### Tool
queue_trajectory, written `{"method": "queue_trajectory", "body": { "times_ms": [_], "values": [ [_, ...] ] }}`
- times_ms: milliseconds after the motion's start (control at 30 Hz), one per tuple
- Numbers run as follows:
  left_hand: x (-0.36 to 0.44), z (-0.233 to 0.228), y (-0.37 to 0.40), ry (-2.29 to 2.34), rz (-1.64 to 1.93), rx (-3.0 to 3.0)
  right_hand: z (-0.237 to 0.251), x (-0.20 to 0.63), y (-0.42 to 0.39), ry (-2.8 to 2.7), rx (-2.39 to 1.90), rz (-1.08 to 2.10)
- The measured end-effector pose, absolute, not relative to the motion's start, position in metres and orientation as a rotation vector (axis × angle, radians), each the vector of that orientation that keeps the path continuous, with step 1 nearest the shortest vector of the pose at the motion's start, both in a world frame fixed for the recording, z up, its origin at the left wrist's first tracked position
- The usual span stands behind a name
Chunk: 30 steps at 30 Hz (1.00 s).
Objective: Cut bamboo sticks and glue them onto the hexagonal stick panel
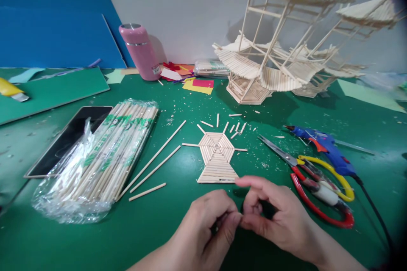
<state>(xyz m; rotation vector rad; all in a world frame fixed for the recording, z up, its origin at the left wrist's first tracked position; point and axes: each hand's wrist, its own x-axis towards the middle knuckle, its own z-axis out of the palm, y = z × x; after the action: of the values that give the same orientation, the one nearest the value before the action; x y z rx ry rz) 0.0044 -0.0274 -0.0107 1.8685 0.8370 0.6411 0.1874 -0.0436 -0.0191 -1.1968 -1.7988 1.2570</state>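
My left hand is closed in a pinch in front of a flat panel of wooden sticks. Whatever lies between its fingertips is hidden. My right hand meets those fingertips with its thumb, while its index finger stretches out to the panel's lower right corner; whether it touches cannot be told. The panel has an octagonal web-like part, a flared skirt of sticks below, and several short sticks jutting outward. Short cut pieces lie just beyond it. Three loose sticks rest to the left.
Scissors, red-and-yellow-handled pliers and a blue glue gun lie at right. A bag of sticks overlaps a dark tablet at left. A pink flask and a stick pavilion model stand behind.
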Motion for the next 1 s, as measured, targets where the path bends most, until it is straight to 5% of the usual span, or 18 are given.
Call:
{"method": "queue_trajectory", "body": {
  "times_ms": [167, 667, 1000],
  "values": [
    [0.003, -0.015, -0.024, 0.860, 0.719, 1.840, -0.012, 0.187, -0.040, -2.042, -1.205, 1.057],
    [0.003, -0.012, -0.021, 0.991, 0.616, 1.405, -0.008, 0.186, -0.039, -1.659, -1.272, 1.495],
    [0.002, -0.014, -0.021, 0.910, 0.731, 1.713, -0.010, 0.184, -0.037, -1.591, -1.233, 1.626]
  ]
}}
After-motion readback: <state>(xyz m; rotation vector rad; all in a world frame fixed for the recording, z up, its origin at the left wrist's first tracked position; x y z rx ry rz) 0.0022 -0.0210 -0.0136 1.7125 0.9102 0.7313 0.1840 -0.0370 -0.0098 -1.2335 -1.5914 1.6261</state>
